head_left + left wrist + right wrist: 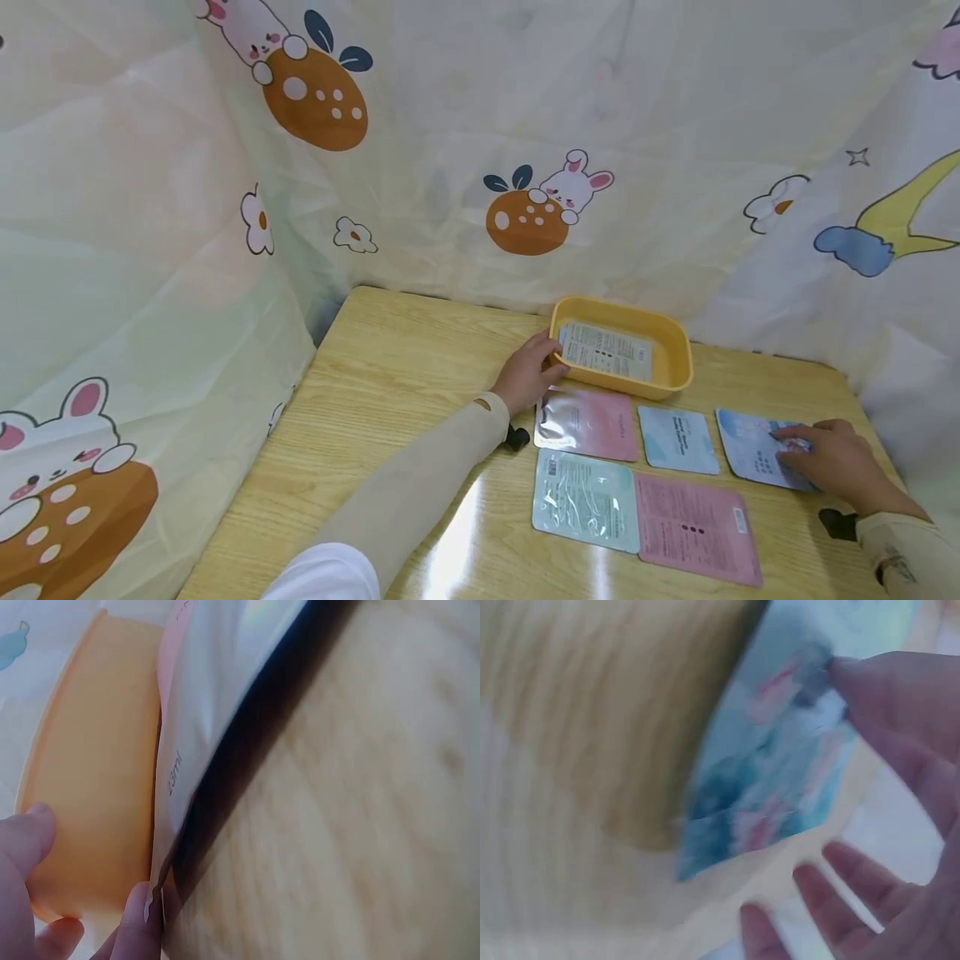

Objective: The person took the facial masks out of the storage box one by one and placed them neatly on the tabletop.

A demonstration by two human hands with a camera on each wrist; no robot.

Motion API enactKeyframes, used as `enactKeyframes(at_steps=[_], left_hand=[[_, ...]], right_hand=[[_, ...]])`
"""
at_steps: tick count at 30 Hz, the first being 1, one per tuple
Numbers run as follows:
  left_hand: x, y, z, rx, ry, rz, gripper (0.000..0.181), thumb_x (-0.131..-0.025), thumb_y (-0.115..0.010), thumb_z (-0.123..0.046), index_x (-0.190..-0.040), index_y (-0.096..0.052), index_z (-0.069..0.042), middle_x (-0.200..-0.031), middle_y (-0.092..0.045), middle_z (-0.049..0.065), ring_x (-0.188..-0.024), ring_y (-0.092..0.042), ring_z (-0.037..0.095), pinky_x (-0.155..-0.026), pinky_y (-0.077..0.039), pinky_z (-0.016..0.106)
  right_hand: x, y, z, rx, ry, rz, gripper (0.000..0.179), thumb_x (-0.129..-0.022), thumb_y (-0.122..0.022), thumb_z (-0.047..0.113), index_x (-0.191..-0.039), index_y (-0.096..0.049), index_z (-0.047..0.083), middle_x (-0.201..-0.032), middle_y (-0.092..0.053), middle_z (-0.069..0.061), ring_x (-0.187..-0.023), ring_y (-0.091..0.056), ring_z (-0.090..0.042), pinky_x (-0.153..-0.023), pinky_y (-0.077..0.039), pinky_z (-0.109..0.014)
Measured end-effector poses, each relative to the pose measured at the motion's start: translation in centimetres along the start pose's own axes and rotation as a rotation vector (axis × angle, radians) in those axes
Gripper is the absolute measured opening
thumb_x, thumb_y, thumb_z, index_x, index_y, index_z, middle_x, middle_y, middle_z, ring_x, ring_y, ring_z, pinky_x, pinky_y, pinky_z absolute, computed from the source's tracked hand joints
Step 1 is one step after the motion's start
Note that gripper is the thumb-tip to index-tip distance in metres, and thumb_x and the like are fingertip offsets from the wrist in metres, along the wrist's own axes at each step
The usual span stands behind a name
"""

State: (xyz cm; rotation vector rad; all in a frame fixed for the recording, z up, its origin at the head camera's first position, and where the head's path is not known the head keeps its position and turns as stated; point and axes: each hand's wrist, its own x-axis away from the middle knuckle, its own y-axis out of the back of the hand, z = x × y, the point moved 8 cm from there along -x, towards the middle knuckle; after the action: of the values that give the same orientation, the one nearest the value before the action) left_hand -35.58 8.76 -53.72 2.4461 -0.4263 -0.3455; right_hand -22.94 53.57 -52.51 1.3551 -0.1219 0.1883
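Note:
My left hand [527,372] holds the near left corner of a yellow plastic basket [678,358], its fingers at the rim. In the left wrist view one fingertip lies on the basket wall [105,750], and another sits right by the corner of a silvery-pink packet [199,697]. Inside the basket lies a pale printed packet [607,350]. My right hand [843,462] rests thumb and index fingertips on the face of a blue patterned packet [746,442]. Its other fingers are spread apart in the right wrist view, off that packet [757,787].
Below the basket lie a shiny pink packet [588,423] and a small light-blue one [678,440]. A mint-green packet [585,500] and a darker pink packet [697,529] form the nearer row. Patterned cloth [450,167] hangs behind the wooden table [337,467].

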Motion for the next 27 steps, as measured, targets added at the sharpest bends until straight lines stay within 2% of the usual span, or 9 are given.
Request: enactKeyframes(at_steps=[2, 4, 6, 9, 11, 16, 22, 24, 27], left_hand=[[0.1, -0.1, 0.0, -0.003, -0.001, 0.004, 0.015, -0.101, -0.072, -0.034, -0.107, -0.061, -0.025, -0.167, -0.037, 0.004, -0.15, -0.04, 0.026, -0.119, -0.036, 0.041], [0.1, -0.1, 0.1, -0.007, -0.003, 0.005, 0.014, -0.102, -0.071, -0.034, -0.107, -0.061, -0.025, -0.168, -0.036, 0.004, -0.15, -0.04, 0.026, -0.119, -0.036, 0.04], [0.1, -0.1, 0.2, -0.013, -0.012, 0.007, 0.015, -0.102, -0.07, -0.035, -0.108, -0.061, -0.025, -0.167, -0.037, 0.003, -0.15, -0.04, 0.024, -0.119, -0.036, 0.039], [0.0, -0.1, 0.2, -0.012, -0.027, 0.003, 0.016, -0.103, -0.07, -0.035, -0.111, -0.062, -0.024, -0.167, -0.037, 0.001, -0.15, -0.04, 0.022, -0.119, -0.036, 0.036], [0.0, 0.0, 0.2, -0.012, -0.038, -0.005, 0.017, -0.103, -0.07, -0.035, -0.112, -0.063, -0.023, -0.167, -0.038, 0.001, -0.149, -0.041, 0.022, -0.119, -0.036, 0.035], [-0.1, 0.1, 0.3, -0.024, -0.041, -0.007, 0.018, -0.103, -0.07, -0.035, -0.114, -0.064, -0.022, -0.167, -0.038, 0.001, -0.149, -0.041, 0.021, -0.119, -0.036, 0.034], [-0.3, -0.2, 0.4, -0.03, -0.04, -0.001, 0.019, -0.103, -0.07, -0.035, -0.116, -0.065, -0.021, -0.167, -0.038, 0.002, -0.149, -0.041, 0.023, -0.119, -0.036, 0.036], [-0.3, -0.2, 0.4, -0.032, -0.037, 0.002, 0.021, -0.103, -0.069, -0.036, -0.117, -0.065, -0.021, -0.167, -0.037, 0.002, -0.149, -0.041, 0.023, -0.119, -0.036, 0.036], [-0.2, -0.2, 0.4, -0.031, -0.029, 0.001, 0.022, -0.103, -0.07, -0.035, -0.118, -0.065, -0.02, -0.167, -0.038, 0.001, -0.149, -0.041, 0.022, -0.119, -0.036, 0.036]], right_hand=[[0.1, 0.2, 0.5, 0.034, -0.011, 0.008, 0.04, -0.097, -0.071, 0.024, -0.125, -0.069, -0.005, -0.097, -0.071, -0.032, -0.124, -0.027, -0.07, -0.09, -0.027, -0.08], [-0.2, 0.7, 1.1, 0.036, -0.001, -0.001, 0.042, -0.099, -0.07, 0.025, -0.127, -0.067, -0.006, -0.107, -0.066, -0.041, -0.13, -0.019, -0.072, -0.092, -0.024, -0.083], [-0.5, 1.6, 1.9, 0.007, 0.026, -0.05, 0.042, -0.102, -0.068, 0.023, -0.129, -0.064, -0.008, -0.12, -0.055, -0.05, -0.127, -0.024, -0.073, -0.089, -0.03, -0.082], [-1.1, 3.6, 3.6, -0.089, 0.075, -0.165, 0.041, -0.105, -0.066, 0.022, -0.132, -0.061, -0.008, -0.132, -0.048, -0.05, -0.105, -0.048, -0.065, -0.079, -0.042, -0.073], [-1.7, 5.1, 5.0, -0.164, 0.096, -0.223, 0.041, -0.107, -0.063, 0.022, -0.136, -0.06, -0.007, -0.137, -0.047, -0.045, -0.101, -0.052, -0.062, -0.076, -0.044, -0.07], [-3.1, 7.6, 8.4, -0.342, 0.028, -0.249, 0.053, -0.111, -0.051, 0.035, -0.147, -0.052, -0.004, -0.153, -0.037, -0.039, -0.132, -0.036, -0.064, -0.092, -0.035, -0.08], [-4.4, 8.7, 12.8, -0.432, -0.026, -0.342, 0.052, -0.11, -0.049, 0.042, -0.143, -0.058, 0.002, -0.15, -0.043, -0.031, -0.132, -0.043, -0.055, -0.096, -0.038, -0.078], [-4.9, 8.7, 14.3, -0.465, -0.012, -0.343, 0.05, -0.111, -0.05, 0.041, -0.143, -0.059, 0.004, -0.148, -0.047, -0.027, -0.131, -0.045, -0.051, -0.095, -0.043, -0.072], [-5.7, 8.7, 16.2, -0.532, 0.01, -0.328, 0.047, -0.111, -0.051, 0.039, -0.143, -0.058, 0.006, -0.144, -0.054, -0.023, -0.124, -0.056, -0.04, -0.094, -0.052, -0.05]])
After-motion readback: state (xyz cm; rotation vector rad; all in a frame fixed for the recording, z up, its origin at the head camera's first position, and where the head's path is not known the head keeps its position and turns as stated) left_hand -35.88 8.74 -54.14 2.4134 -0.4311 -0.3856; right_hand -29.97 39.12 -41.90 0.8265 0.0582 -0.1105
